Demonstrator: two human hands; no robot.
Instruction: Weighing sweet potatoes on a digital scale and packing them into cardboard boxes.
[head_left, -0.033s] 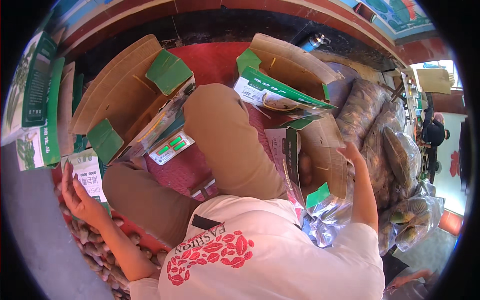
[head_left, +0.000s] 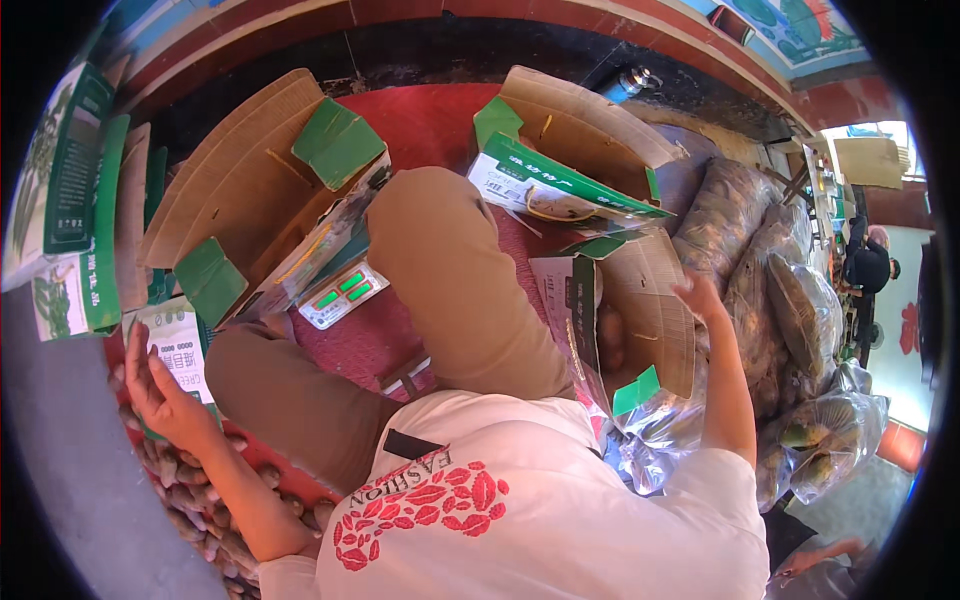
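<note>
My left hand [head_left: 165,400] hovers with fingers spread, nothing in it, beside a white and green carton [head_left: 178,345] and above a heap of brownish root vegetables [head_left: 190,490] on the floor. On the other side, my right hand [head_left: 702,298] is at the outer edge of the raised flap of an open cardboard box [head_left: 645,300]. Its fingers look apart and hold nothing; whether they touch the flap I cannot tell. Round reddish-brown produce [head_left: 610,338] shows inside that box. Between my legs and a large open box [head_left: 290,215] lies a white digital scale [head_left: 343,294] with lit green displays.
Another open green-edged box [head_left: 570,180] stands ahead on the red mat [head_left: 410,115]. Filled clear plastic sacks [head_left: 730,215] line the right side. Green and white cartons [head_left: 75,200] are stacked at far left. A blue flask [head_left: 628,84] is near the wall. A person [head_left: 868,265] is far right.
My right hand has shifted slightly, and its fingers are raised and spread a little more. The left hand has barely moved.
</note>
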